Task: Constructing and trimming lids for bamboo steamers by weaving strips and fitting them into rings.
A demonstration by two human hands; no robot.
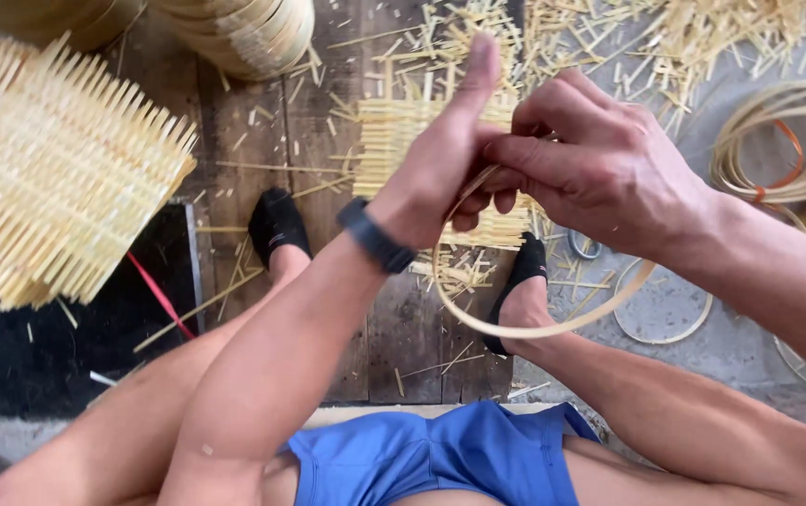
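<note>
Well out to the left of our grip and above it, we see the largest thing, a woven bamboo panel (52,173) with its slat ends bristling outward. Above the grip, at the top edge, sits a stack of bent bamboo hoops (244,33). Directly behind the grip lies a smaller woven mat (394,141) on the plank floor (262,131), with loose bamboo offcuts (665,37) strewn above and to the right. Far to the right of the grip, coils of thin strip (797,131) lie on the ground. Below the grip, our two feet in black socks (276,225) rest on the planks, and a thin ring (661,319) lies just right of the right foot. In the grip itself, our left hand (436,164) and right hand (600,164) meet, both closed on a bamboo strip (534,328) bent into a loop that hangs beneath them. The left thumb points up; the right fingers pinch the strip where its ends meet. A black wristband (375,236) circles the left wrist.
</note>
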